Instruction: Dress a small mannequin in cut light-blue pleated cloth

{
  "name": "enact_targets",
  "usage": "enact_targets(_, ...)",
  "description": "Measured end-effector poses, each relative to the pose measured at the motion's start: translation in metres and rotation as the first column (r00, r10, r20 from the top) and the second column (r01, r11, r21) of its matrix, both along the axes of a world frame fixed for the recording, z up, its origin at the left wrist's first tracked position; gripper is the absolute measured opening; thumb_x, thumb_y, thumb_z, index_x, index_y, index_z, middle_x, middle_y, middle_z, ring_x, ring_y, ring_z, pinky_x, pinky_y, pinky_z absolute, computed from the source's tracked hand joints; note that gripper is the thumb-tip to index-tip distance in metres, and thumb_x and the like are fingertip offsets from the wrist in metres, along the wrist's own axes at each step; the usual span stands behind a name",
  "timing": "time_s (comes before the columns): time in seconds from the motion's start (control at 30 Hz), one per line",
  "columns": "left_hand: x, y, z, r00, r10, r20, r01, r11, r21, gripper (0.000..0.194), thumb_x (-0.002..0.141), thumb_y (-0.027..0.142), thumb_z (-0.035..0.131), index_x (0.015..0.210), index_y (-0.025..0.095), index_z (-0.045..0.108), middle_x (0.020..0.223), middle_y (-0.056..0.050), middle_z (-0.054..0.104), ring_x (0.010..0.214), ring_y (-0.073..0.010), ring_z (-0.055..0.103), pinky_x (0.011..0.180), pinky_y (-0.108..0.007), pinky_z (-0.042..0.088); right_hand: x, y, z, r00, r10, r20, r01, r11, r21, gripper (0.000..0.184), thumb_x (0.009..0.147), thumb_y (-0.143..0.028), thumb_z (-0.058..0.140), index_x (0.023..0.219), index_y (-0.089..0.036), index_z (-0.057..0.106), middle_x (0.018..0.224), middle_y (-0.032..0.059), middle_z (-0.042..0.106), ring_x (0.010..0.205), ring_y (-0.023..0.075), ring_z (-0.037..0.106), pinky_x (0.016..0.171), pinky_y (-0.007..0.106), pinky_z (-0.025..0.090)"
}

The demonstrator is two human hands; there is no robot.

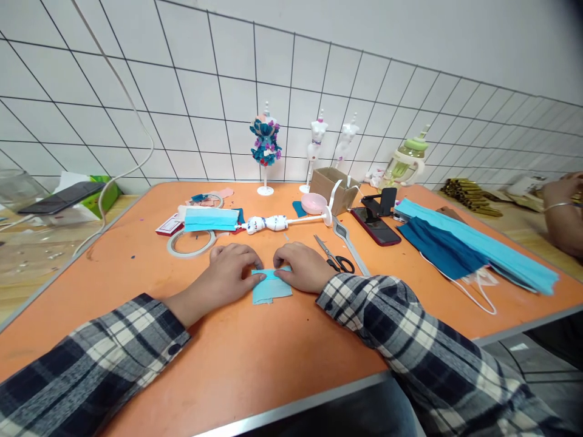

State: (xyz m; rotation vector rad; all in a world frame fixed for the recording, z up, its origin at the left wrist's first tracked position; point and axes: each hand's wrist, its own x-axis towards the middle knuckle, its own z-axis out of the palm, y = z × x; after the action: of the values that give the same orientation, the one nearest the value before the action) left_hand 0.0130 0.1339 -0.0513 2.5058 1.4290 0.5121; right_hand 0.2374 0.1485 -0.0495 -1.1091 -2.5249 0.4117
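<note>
A small light-blue piece of mask fabric [272,291] lies on the orange table in front of me, its near edge ragged. At its upper left corner my left hand [234,267] pinches it between thumb and fingers. My right hand [303,266] grips the upper right part the same way, the two thumbs close together along the top edge. Beyond the hands a small white mannequin [266,224] lies on its side. Black-handled scissors [334,258] rest just past my right hand. A roll of white tape [191,243] sits beyond my left hand.
A decorated mannequin [265,142] and two plain ones [317,139] stand by the wall. Near them are a cardboard box [334,189], a pink bowl [314,203] and a bottle [405,161]. A phone [376,226] and blue masks [446,249] lie rightward. Another person's arm [565,212] shows far right.
</note>
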Motion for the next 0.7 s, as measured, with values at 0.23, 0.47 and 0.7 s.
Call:
enact_targets(0.23, -0.0016, 0.0016, -0.0015, 0.996, -0.066, 0.060, 0.064, 0.998, 0.025, 0.020, 0.091, 0.042, 0.060, 0.087, 0.024, 0.069, 0.087, -0.001, 0.073, 0.089, -0.0244, 0.064, 0.089, -0.043, 0.032, 0.0016, 0.0037, -0.0061, 0.997, 0.043, -0.057, -0.045, 0.999, -0.027, 0.008, 0.085, -0.019, 0.070, 0.092, -0.016, 0.073, 0.099, 0.0074, 0.067, 0.095, 0.0212, 0.059, 0.090, 0.034, 0.042)
enact_targets(0.47, -0.0038, -0.0003, 0.0019, 0.990, -0.096, 0.105, 0.087, 0.992, 0.090, 0.016, 0.091, 0.037, 0.060, 0.086, 0.024, 0.067, 0.085, 0.001, 0.075, 0.085, -0.0218, 0.066, 0.090, -0.042, 0.032, -0.0006, -0.0005, 0.0003, 0.980, 0.062, -0.190, -0.080, 0.993, -0.086, 0.025, 0.082, -0.023, 0.074, 0.107, -0.019, 0.073, 0.106, 0.0035, 0.075, 0.100, 0.0193, 0.063, 0.093, 0.031, 0.043)
enact_targets(0.7, -0.0006, -0.0041, 0.0057, 0.973, -0.199, 0.119, 0.174, 0.966, 0.192, 0.011, 0.091, 0.033, 0.064, 0.086, 0.023, 0.066, 0.087, 0.002, 0.075, 0.086, -0.0196, 0.068, 0.091, -0.041, 0.031, -0.0026, -0.0026, 0.0000, 0.963, -0.026, -0.268, -0.042, 0.969, -0.245, 0.010, 0.084, -0.016, 0.069, 0.092, -0.018, 0.075, 0.081, -0.0007, 0.073, 0.071, 0.0117, 0.063, 0.066, 0.022, 0.045)
